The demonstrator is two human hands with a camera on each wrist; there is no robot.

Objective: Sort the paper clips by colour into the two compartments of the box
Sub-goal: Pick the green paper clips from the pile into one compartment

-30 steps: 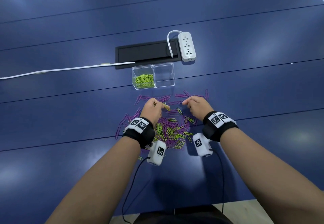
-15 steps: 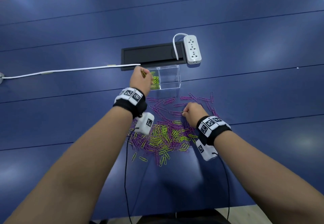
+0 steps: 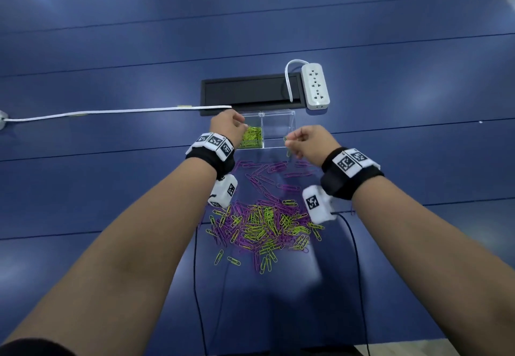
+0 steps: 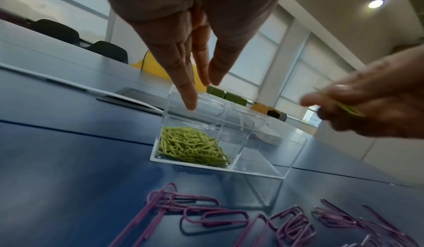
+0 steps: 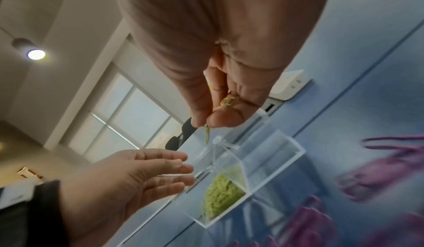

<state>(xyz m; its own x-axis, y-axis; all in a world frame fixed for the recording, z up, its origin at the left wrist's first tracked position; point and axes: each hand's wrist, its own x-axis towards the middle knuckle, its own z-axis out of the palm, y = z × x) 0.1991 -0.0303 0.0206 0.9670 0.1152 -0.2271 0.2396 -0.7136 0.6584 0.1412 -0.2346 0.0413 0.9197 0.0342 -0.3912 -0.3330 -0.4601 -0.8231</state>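
A clear two-compartment box stands beyond the pile; its left compartment holds green clips and the right one is bare. My left hand hovers over the left compartment with straight fingers and holds nothing. My right hand hangs just in front of the box's right end and pinches a few green clips; one of them dangles below the fingertips. A mixed pile of green and purple clips lies between my forearms. Loose purple clips lie nearer the box.
Behind the box are a black cable hatch and a white power strip. A white cable runs left across the blue table. Thin black wires trail from the wrist cameras toward me.
My right hand has lifted off the pile and moved up to the box with green clips. My left hand, at the left compartment, has straightened its fingers and holds nothing now.
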